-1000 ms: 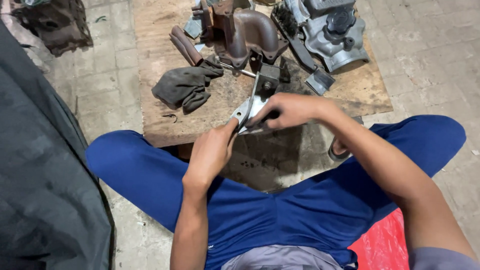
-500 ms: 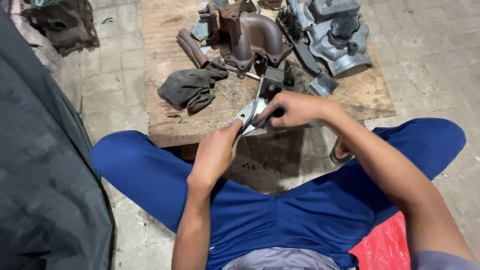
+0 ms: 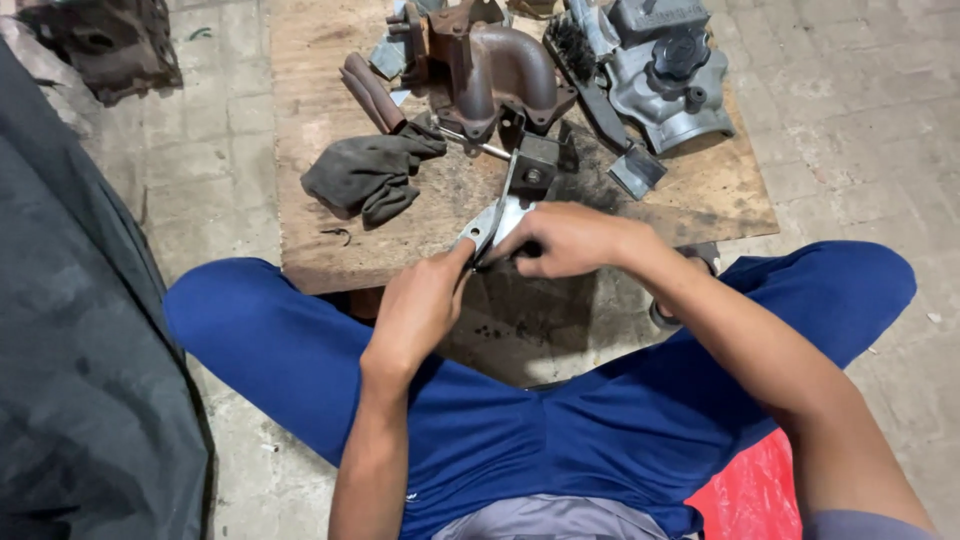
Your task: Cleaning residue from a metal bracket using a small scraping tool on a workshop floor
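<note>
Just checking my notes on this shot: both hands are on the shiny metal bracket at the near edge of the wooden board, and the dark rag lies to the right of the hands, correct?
Not quite. In the head view the dark rag lies to the left of the hands, not the right. The rest holds: the left hand and right hand are both on the shiny metal bracket at the near edge of the wooden board.

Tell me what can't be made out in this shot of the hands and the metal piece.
Head view only:
- Near end of the metal piece: covered by the right hand and left hand.
- Right hand's fingers: curled under, grip hidden.
- Grey casting and rusty pipe elbow: cut off by the top edge.
- Dark part, top left: too dim.
</note>
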